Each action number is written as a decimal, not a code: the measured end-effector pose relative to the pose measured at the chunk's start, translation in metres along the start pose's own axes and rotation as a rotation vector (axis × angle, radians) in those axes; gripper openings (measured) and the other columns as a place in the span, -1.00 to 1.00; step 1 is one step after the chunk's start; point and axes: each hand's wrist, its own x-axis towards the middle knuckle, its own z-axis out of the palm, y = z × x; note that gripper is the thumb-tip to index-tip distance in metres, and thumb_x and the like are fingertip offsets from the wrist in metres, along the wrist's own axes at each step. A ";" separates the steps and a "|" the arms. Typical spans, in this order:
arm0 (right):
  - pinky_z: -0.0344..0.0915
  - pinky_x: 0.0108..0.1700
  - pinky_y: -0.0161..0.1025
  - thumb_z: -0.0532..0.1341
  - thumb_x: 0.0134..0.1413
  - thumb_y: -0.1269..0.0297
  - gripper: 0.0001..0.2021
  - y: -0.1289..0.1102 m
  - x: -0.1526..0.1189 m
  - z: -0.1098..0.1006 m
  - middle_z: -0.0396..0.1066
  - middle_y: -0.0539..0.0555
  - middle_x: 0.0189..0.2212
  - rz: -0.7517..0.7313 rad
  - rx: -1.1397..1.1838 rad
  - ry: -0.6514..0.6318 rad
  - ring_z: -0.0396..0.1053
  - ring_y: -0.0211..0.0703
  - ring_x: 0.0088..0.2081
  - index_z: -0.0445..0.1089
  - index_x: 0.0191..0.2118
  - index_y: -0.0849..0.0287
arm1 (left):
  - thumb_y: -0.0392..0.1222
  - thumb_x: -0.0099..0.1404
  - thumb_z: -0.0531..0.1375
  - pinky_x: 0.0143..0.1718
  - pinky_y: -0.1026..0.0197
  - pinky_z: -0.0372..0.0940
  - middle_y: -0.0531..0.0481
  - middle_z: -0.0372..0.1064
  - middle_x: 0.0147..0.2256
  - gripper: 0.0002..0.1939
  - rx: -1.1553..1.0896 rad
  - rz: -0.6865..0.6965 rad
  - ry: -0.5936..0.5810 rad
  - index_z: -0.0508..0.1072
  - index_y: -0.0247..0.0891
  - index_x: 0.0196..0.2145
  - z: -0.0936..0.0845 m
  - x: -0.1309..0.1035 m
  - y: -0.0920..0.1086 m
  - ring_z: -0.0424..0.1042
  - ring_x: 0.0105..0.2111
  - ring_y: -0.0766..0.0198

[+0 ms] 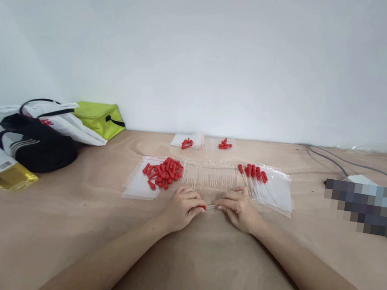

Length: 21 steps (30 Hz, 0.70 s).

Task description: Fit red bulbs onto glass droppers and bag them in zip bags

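My left hand (pixel 185 207) pinches a red rubber bulb (pixel 203 207), whose end shows past the fingertips. From the right, my right hand (pixel 238 209) grips a thin clear dropper tube (pixel 212 207), and the tube's end meets the bulb. How deep it sits inside is hidden. Just beyond the hands lies a row of clear dropper tubes (pixel 207 173). Left of the row, a heap of red bulbs (pixel 164 173) rests on clear plastic bags (pixel 136 189). To the right, several droppers with red bulbs (pixel 255 171) lie on another clear bag (pixel 281 187).
Near the wall, two small groups of red bulbs (pixel 187 143) lie on bags. A black bag (pixel 42 146), a white bag (pixel 69 124) and a lime-green bag (pixel 97 118) stand at left, with a yellow packet (pixel 10 177) nearby. Grey cables (pixel 358 162) and a blurred-out item (pixel 369 207) are at right.
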 end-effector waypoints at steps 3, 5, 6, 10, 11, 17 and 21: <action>-0.06 -0.16 -0.15 -0.02 0.15 0.32 -0.76 -0.001 0.000 -0.002 0.41 0.00 -0.45 -0.025 -0.023 -0.004 0.30 -0.27 -0.39 0.40 -0.26 0.05 | -0.20 0.22 0.09 -0.19 0.14 0.09 0.05 0.42 -0.43 -0.85 0.020 0.016 -0.023 0.45 -0.19 -0.42 -0.001 0.000 0.002 0.33 -0.36 0.28; -0.08 -0.19 -0.16 -0.02 0.15 0.32 -0.75 -0.003 0.001 -0.003 0.40 0.01 -0.46 -0.026 -0.043 0.005 0.29 -0.27 -0.40 0.41 -0.29 0.08 | -0.20 0.21 0.09 -0.17 0.13 0.06 0.07 0.42 -0.44 -0.85 0.032 0.016 -0.012 0.44 -0.20 -0.44 -0.001 0.000 0.003 0.33 -0.38 0.30; -0.08 -0.21 -0.17 -0.02 0.14 0.32 -0.75 -0.005 0.001 -0.003 0.39 0.01 -0.47 -0.025 -0.057 0.011 0.28 -0.27 -0.40 0.41 -0.30 0.10 | -0.20 0.21 0.09 -0.16 0.12 0.05 0.07 0.41 -0.45 -0.85 0.038 0.020 -0.006 0.43 -0.20 -0.45 -0.001 0.000 0.003 0.33 -0.39 0.30; -0.11 -0.28 -0.20 -0.02 0.12 0.35 -0.76 -0.010 0.000 -0.003 0.35 -0.01 -0.53 -0.015 -0.116 0.021 0.23 -0.28 -0.46 0.40 -0.33 0.14 | -0.21 0.23 0.07 -0.11 0.10 0.02 0.07 0.40 -0.47 -0.85 0.086 0.043 0.009 0.41 -0.22 -0.45 -0.001 0.000 0.004 0.33 -0.41 0.31; -0.12 -0.29 -0.21 -0.01 0.11 0.35 -0.77 -0.011 0.000 -0.002 0.35 -0.01 -0.54 -0.011 -0.126 0.023 0.22 -0.29 -0.47 0.40 -0.34 0.15 | -0.21 0.23 0.07 -0.10 0.10 0.01 0.06 0.40 -0.47 -0.85 0.101 0.048 0.013 0.40 -0.22 -0.44 -0.001 0.000 0.004 0.33 -0.40 0.31; -0.14 -0.32 -0.22 -0.02 0.11 0.36 -0.76 -0.016 0.001 0.003 0.33 -0.02 -0.57 0.003 -0.126 0.024 0.17 -0.32 -0.51 0.37 -0.41 0.17 | -0.21 0.22 0.06 -0.06 0.08 -0.01 0.05 0.38 -0.47 -0.86 0.169 0.080 0.019 0.37 -0.24 -0.44 -0.003 -0.001 0.003 0.32 -0.39 0.30; -0.15 -0.32 -0.23 -0.03 0.12 0.37 -0.75 -0.018 0.003 0.007 0.32 -0.02 -0.57 0.009 -0.114 0.015 0.17 -0.32 -0.51 0.36 -0.43 0.18 | -0.21 0.23 0.04 -0.02 0.05 -0.05 0.06 0.36 -0.47 -0.84 0.206 0.110 0.010 0.37 -0.24 -0.45 -0.002 0.000 0.002 0.30 -0.38 0.30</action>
